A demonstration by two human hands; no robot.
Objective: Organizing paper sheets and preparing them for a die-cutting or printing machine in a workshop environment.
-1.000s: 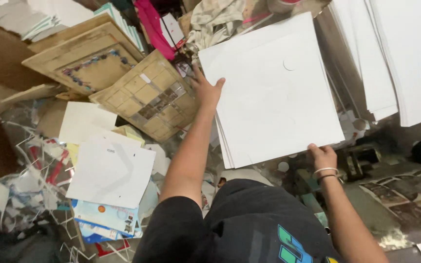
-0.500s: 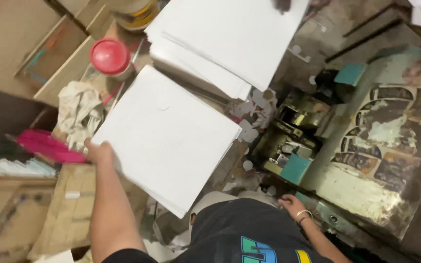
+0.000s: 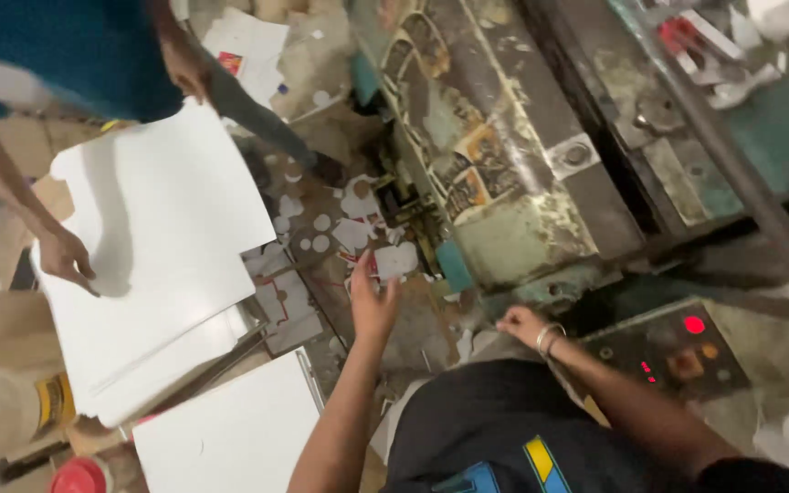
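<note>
Here, the scene line by line:

Left hand: the left hand [image 3: 373, 306] hangs over the littered bed, fingers spread and released, grasping nothing; white paper scraps [image 3: 358, 233] lie just beyond its fingertips.

Right hand: the right hand [image 3: 520, 324], a bangle at the wrist, rests with fingers loosely curled on the edge of the old press [image 3: 504, 183]; it grips nothing that I can tell.

White sheets: a stack of white sheets [image 3: 152, 265] lies to the left, well apart from both hands; a second white stack [image 3: 230, 438] sits lower, near the left elbow.

Co-worker: a co-worker's hand [image 3: 64, 258] presses on the upper stack, another hand [image 3: 184, 71] at its far corner.

Doing it well: a judgement only, but a flat, open palm suits sweeping or lifting thin sheets; keep fingers off the machine's moving parts.

In the way: scraps and punched discs crowd the bed; the control box [image 3: 678, 347], with its red light, sits close to the right wrist; a red lid [image 3: 79, 475] stands at the lower left.
</note>
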